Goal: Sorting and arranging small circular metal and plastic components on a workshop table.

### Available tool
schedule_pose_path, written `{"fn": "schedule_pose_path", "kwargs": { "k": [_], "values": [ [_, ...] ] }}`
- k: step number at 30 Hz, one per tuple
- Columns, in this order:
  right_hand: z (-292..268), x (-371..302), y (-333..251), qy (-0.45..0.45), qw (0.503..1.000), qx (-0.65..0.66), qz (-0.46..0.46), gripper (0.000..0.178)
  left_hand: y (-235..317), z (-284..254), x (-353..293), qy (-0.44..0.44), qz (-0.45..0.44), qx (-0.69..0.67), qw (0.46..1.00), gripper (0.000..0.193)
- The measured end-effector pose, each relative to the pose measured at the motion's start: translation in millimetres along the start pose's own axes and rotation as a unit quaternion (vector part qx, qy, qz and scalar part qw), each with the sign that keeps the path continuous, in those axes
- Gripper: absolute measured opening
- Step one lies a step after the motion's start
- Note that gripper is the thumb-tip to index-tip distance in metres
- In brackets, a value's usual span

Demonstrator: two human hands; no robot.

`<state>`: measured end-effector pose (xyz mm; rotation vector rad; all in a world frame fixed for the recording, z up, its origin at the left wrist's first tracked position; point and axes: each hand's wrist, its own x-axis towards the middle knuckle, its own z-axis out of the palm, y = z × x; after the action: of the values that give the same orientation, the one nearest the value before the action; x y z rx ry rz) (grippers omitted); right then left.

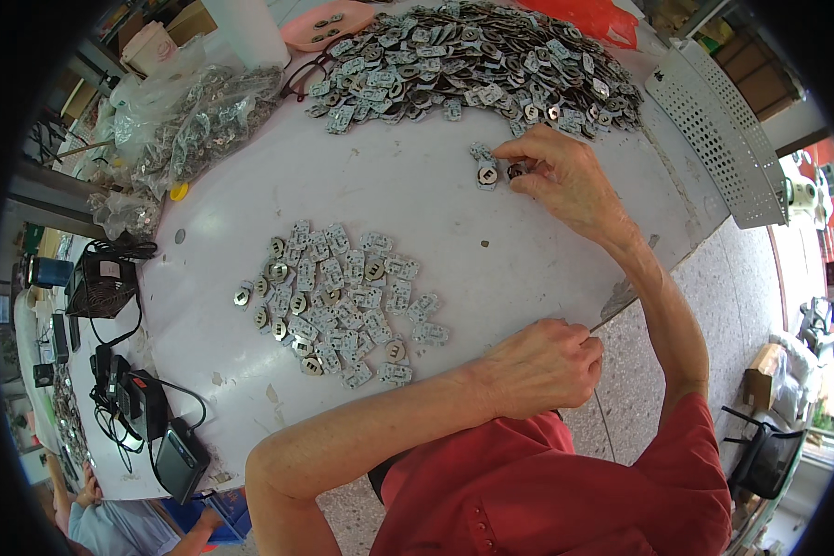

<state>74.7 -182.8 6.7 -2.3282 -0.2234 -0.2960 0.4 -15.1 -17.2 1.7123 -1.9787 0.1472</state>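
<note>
My right hand (pixel 561 176) reaches to the near side of a big heap. Its thumb and forefinger pinch a small dark, round-ended part (pixel 517 170), mostly covered by the fingers. Just left of the fingertips lie a couple of small circuit boards (pixel 487 174), one with a round metal disc facing up. My left hand (pixel 547 363) is curled into a fist by the table's near edge, its forearm across the front; anything inside it is hidden. Similar small circuit boards (pixel 347 287) lie spread left of the middle, some showing round metal discs.
The large heap of small boards (pixel 473 65) fills the far side. A white perforated basket (pixel 713 130) stands at right. Plastic bags of parts (pixel 204 120) are far left; black adapters and cables (pixel 144 403) lie at near left. Another person's arm (pixel 199 530) shows at lower left.
</note>
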Motion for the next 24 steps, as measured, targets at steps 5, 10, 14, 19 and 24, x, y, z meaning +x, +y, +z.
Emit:
{"fn": "schedule_pose_path", "kwargs": {
  "k": [5, 10, 14, 19, 24],
  "values": [
    [0, -3, -7, -0.027, 1.000, -0.006, -0.007, 0.027, 0, 1, 0, 0.013, 0.001, -0.001, 1.000, 0.010],
    [1, -7, -9, -0.043, 0.999, -0.028, -0.005, 0.028, 0, -1, 2, 0.016, 0.004, -0.009, 1.000, 0.008],
    [6, -9, -14, -0.045, 0.999, -0.019, -0.022, 0.028, 0, -2, 1, 0.017, 0.001, -0.008, 1.000, 0.008],
    [15, -12, -20, -0.047, 0.996, -0.052, -0.048, 0.029, 0, 1, -2, 0.017, -0.004, 0.012, 1.000, 0.012],
    [25, -9, -30, -0.068, 0.994, -0.054, -0.061, 0.027, 1, -3, 2, -0.009, -0.002, 0.011, 1.000, 0.015]
  ]
}}
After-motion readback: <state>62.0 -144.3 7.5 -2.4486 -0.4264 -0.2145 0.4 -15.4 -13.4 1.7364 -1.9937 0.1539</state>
